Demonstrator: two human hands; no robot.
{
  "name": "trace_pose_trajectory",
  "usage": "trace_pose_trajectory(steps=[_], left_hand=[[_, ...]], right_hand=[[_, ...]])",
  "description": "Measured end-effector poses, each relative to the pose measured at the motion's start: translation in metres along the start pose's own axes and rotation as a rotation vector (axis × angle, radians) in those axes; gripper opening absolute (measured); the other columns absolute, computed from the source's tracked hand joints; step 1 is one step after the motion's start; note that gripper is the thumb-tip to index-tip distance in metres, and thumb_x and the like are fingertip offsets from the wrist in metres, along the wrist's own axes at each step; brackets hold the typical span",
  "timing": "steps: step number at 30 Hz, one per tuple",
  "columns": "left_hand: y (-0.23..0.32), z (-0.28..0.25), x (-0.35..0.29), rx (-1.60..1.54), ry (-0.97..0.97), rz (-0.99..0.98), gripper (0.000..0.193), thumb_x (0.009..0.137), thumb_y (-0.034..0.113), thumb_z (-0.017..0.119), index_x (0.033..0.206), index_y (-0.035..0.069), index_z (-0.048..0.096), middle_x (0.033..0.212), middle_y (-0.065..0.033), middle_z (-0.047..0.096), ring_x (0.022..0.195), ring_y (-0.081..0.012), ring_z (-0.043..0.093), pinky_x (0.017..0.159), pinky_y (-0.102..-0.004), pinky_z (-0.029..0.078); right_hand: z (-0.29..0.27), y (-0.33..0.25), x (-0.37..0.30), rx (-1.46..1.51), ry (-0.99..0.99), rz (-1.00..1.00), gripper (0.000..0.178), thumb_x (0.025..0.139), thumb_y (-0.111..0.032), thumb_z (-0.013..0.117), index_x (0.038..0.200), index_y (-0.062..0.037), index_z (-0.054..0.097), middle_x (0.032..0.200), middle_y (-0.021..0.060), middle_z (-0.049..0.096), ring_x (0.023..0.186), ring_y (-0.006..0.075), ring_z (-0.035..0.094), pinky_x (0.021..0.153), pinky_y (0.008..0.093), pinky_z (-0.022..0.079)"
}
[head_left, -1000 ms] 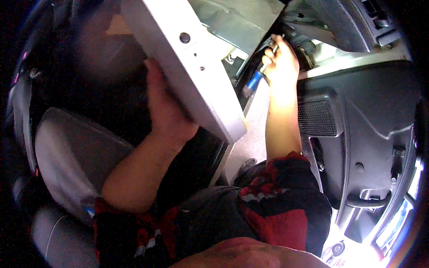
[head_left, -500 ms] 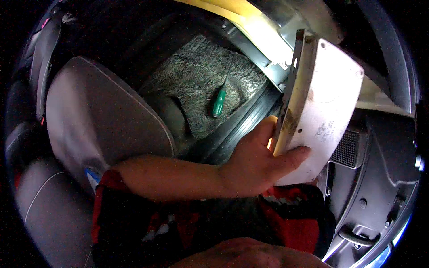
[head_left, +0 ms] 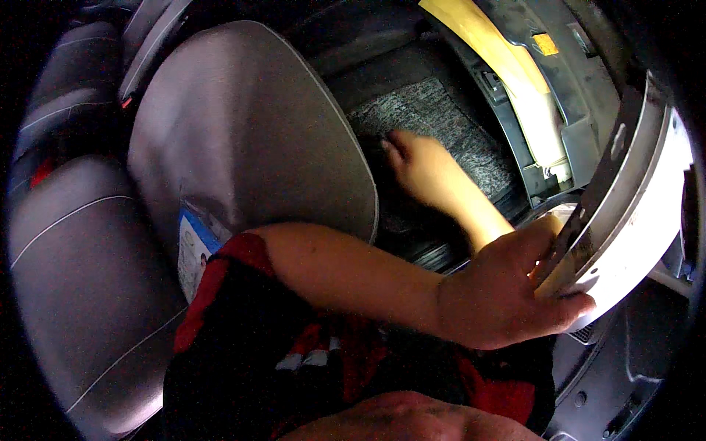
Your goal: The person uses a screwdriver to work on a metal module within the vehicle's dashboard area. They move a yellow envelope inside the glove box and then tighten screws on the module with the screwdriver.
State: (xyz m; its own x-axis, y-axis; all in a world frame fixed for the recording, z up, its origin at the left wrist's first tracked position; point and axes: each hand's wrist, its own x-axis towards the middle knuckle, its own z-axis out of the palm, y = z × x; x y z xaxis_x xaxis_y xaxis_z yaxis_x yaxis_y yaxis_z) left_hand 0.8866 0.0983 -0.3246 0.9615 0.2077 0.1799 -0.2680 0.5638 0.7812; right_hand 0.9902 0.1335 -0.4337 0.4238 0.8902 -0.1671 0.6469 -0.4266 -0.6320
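Observation:
My left hand [head_left: 507, 298] grips the lower end of a pale curved panel [head_left: 638, 224], with the thumb on its pale face and the fingers on the far side. The panel stands tilted at the right and has a dark edge with holes. Beneath it, my right hand [head_left: 421, 165] reaches over the grey carpeted mat [head_left: 478, 140] on the car floor. Its fingers are curled together near the seat; what they hold, if anything, cannot be made out. The green-handled screwdriver is out of sight now.
A grey car seat [head_left: 250, 125] fills the left, beside another seat cushion [head_left: 88, 279]. A blue-edged packet [head_left: 195, 246] sits by my left sleeve. Beyond the mat is a dark trim piece with a brightly lit yellow strip [head_left: 507, 55]. Dark door trim [head_left: 625, 367] lies lower right.
My right hand has come into view and reached down to the mat; the screwdriver seen there no longer shows. The view has shifted, and the panel now sits farther right, in my left hand.

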Motion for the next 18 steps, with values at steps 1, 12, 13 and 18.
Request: trace_pose_trajectory(steps=[1, 12, 13, 18], left_hand=[[0.001, 0.002, 0.001, 0.022, -0.025, -0.009, 0.041, 0.087, 0.024, 0.071, 0.113, 0.003, 0.048, 0.097, -0.0107, 0.058, 0.089, -0.0217, 0.058, 0.078, -0.0356, 0.048], [-0.006, -0.003, 0.011, 0.221, 0.061, -0.096, 0.047, 0.082, 0.026, 0.080, 0.112, 0.006, 0.050, 0.093, -0.0080, 0.061, 0.087, -0.0192, 0.060, 0.075, -0.0356, 0.050], [-0.005, -0.004, 0.013, 0.260, 0.050, -0.112, 0.046, 0.082, 0.026, 0.080, 0.111, 0.006, 0.050, 0.093, -0.0081, 0.061, 0.088, -0.0186, 0.060, 0.076, -0.0354, 0.050], [-0.014, -0.012, 0.012, 0.139, 0.083, -0.157, 0.045, 0.085, 0.030, 0.075, 0.112, 0.004, 0.051, 0.095, -0.0116, 0.061, 0.087, -0.0227, 0.061, 0.077, -0.0376, 0.050]], right_hand=[[0.012, 0.022, 0.019, -0.095, -0.027, 0.059, 0.024, 0.093, -0.022, 0.057, 0.104, -0.0013, 0.063, 0.092, 0.0243, 0.067, 0.089, 0.0427, 0.064, 0.074, 0.0487, 0.051], [0.056, 0.179, 0.115, -0.427, -0.249, 0.250, 0.042, 0.087, -0.016, 0.054, 0.128, -0.0042, 0.058, 0.126, 0.0222, 0.060, 0.114, 0.0382, 0.059, 0.098, 0.0425, 0.048], [0.056, 0.190, 0.122, -0.426, -0.249, 0.254, 0.042, 0.087, -0.016, 0.054, 0.128, -0.0042, 0.058, 0.126, 0.0222, 0.060, 0.114, 0.0382, 0.059, 0.098, 0.0425, 0.048], [0.060, 0.157, 0.123, -0.466, -0.465, 0.191, 0.041, 0.093, -0.021, 0.046, 0.129, -0.0037, 0.057, 0.127, 0.0223, 0.059, 0.117, 0.0381, 0.058, 0.099, 0.0419, 0.047]])
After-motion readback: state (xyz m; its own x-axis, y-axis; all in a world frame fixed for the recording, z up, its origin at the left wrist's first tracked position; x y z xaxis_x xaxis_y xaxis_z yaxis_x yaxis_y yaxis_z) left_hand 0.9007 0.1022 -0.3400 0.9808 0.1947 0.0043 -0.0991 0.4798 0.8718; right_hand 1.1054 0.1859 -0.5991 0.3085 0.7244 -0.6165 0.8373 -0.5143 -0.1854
